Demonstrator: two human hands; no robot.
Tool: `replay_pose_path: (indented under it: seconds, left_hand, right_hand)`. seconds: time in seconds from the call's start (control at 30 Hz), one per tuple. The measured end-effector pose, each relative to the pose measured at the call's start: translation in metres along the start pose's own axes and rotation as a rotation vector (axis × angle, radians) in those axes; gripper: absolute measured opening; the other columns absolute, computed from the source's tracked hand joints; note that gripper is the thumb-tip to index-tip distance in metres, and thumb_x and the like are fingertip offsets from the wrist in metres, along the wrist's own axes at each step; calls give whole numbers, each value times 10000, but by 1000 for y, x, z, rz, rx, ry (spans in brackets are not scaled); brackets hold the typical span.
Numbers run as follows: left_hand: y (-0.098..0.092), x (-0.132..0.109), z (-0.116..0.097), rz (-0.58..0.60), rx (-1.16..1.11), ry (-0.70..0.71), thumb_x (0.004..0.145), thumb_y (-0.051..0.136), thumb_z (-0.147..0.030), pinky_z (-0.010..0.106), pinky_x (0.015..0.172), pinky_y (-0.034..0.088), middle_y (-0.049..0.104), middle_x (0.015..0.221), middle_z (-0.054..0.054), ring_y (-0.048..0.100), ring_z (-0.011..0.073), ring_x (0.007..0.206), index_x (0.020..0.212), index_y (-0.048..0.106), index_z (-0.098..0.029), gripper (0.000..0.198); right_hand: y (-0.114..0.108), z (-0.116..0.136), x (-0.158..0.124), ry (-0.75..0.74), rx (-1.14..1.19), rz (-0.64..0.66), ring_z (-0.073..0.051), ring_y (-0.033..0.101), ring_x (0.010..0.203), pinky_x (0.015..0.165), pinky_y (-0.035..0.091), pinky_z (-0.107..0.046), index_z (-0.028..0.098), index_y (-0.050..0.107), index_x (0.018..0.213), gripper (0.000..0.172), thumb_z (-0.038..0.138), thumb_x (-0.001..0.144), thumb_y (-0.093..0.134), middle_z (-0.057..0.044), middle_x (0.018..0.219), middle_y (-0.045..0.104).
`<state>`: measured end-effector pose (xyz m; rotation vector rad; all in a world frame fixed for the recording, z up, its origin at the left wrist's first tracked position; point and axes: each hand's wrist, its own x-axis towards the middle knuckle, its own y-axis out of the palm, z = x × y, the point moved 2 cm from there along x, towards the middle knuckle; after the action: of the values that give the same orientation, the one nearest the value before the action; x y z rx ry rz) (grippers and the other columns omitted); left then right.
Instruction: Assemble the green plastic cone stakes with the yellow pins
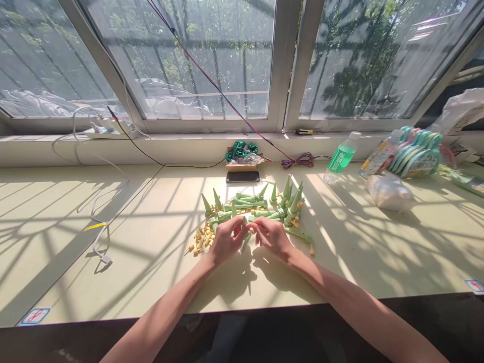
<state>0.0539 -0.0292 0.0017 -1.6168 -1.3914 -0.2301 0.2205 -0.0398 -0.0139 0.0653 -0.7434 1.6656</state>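
My left hand (226,241) and my right hand (272,237) meet over the pale table (132,252), fingers curled together on a green cone-shaped plastic spike (246,238) held between them. Just beyond lies a pile of the same green spikes (260,206), some upright, some lying flat. Small yellow plastic pieces (202,238) are scattered to the left of my left hand. What my fingertips pinch besides the spike is hidden.
A black phone (242,176) lies behind the pile, with a green bundle (242,150) on the sill. A green-labelled bottle (341,157), a clear bag (389,192) and pastel packaged goods (416,151) stand at right. White cables (99,222) and a power strip (109,128) sit at left.
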Motion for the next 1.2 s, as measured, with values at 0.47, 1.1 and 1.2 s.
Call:
replay_pose_path:
  seconds: [0.47, 1.1, 1.2]
  left_hand:
    - [-1, 1, 3, -82, 6, -84, 939, 569, -247, 205, 510, 486, 585, 637, -26, 546, 89, 532, 832, 579, -171, 132]
    - [0, -2, 1, 60, -21, 46, 928, 532, -167, 220, 516, 443, 562, 675, -22, 492, 89, 527, 897, 561, -175, 43]
    - [0, -2, -2, 61, 0, 34, 945, 522, -191, 226, 526, 444, 587, 702, -10, 513, 95, 543, 902, 568, -175, 65]
  right_hand:
    - [0, 5, 0, -35, -36, 6, -146, 577, 592, 561, 479, -280, 189, 613, 1024, 186, 329, 965, 505, -56, 859, 676]
    - [-2, -1, -2, 8, -40, 12, -138, 508, 504, 526, 433, -276, 206, 613, 912, 221, 330, 995, 449, 0, 615, 587]
    - [-3, -1, -2, 5, -44, -2, -137, 486, 495, 525, 426, -278, 207, 609, 899, 214, 322, 992, 454, 8, 597, 568]
